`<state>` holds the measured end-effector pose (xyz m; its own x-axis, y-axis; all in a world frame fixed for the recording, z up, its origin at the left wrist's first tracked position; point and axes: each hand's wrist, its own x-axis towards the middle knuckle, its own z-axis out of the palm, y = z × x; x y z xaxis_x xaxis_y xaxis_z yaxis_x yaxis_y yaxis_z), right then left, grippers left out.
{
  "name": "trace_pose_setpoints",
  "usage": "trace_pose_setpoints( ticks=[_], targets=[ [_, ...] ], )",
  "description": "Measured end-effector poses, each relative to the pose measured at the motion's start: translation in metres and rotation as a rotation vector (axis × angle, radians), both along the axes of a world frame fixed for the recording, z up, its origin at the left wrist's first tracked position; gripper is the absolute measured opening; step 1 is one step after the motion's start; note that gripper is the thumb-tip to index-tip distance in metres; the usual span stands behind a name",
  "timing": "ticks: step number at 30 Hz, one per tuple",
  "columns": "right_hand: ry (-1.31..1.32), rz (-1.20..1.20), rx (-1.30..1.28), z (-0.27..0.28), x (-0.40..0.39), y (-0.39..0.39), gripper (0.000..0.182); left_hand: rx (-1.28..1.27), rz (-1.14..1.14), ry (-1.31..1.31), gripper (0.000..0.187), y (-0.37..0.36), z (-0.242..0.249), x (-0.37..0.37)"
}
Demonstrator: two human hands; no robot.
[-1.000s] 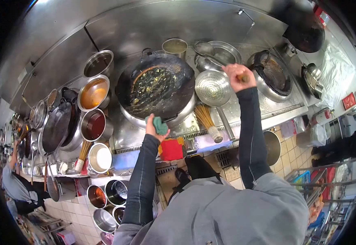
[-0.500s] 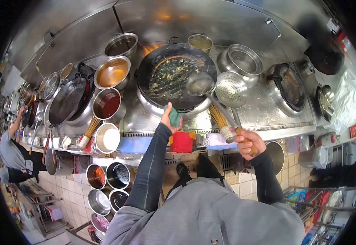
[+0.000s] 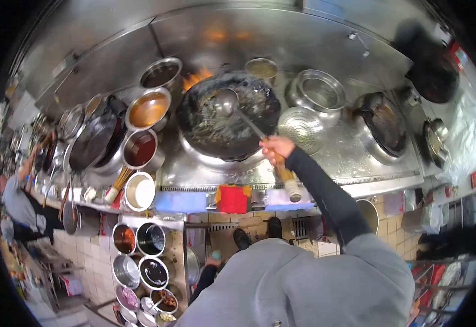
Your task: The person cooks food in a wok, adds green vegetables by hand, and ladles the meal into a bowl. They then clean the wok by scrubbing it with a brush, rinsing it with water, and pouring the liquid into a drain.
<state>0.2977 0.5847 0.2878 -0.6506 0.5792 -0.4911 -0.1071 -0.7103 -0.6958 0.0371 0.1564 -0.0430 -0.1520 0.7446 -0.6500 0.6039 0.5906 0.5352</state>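
My right hand [image 3: 277, 148] is closed around the handle of a long ladle [image 3: 227, 102]. Its round metal bowl rests in the middle of a large black wok [image 3: 194, 133], in the food there, which looks blurred and steamy. Flames rise behind the wok's left rim. Down by my body, my left hand [image 3: 213, 262] is small and partly hidden, with a green cloth [image 3: 216, 254] in it. A bamboo brush [image 3: 288, 182] lies just below my right hand, and a perforated strainer [image 3: 302, 129] is right of the wok.
Left of the wok stand pots with amber liquid [image 3: 147, 110] and dark red sauce [image 3: 141, 150], plus a white container [image 3: 140, 192]. A wide metal pot [image 3: 320, 90] sits behind the strainer. Several ingredient pots [image 3: 153, 272] are at lower left. Another person [image 3: 22, 199] works far left.
My left hand, with the green cloth, has left the wok's front rim and dropped beside my body. My right hand moved forward and left, carrying the ladle from the wok's right side to its middle.
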Motion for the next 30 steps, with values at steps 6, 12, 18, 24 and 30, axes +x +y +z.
trace_pose_setpoints(
  ticks=[6, 12, 18, 24, 30],
  targets=[
    [-0.474, -0.310, 0.804, 0.113, 0.127, 0.084, 0.012, -0.146, 0.019, 0.018, 0.048, -0.039, -0.020, -0.002],
    [0.121, -0.842, 0.492, 0.120, 0.240, 0.145, 0.005, -0.151, 0.091, 0.026, 0.047, -0.028, -0.005, 0.013],
    [0.196, -0.689, 0.425, 0.105, 0.292, 0.075, 0.007, -0.043, 0.130, 0.010, 0.046, 0.043, 0.027, 0.043],
    [-0.731, -0.721, 0.659, 0.044, 0.266, 0.058, 0.049, 0.191, 0.252, -0.013, 0.034, 0.112, 0.051, 0.043],
    [-1.530, -0.381, 0.832, -0.050, 0.275, 0.169, 0.023, 0.247, 1.053, -1.146, 0.027, 0.162, 0.201, 0.078]
  ],
)
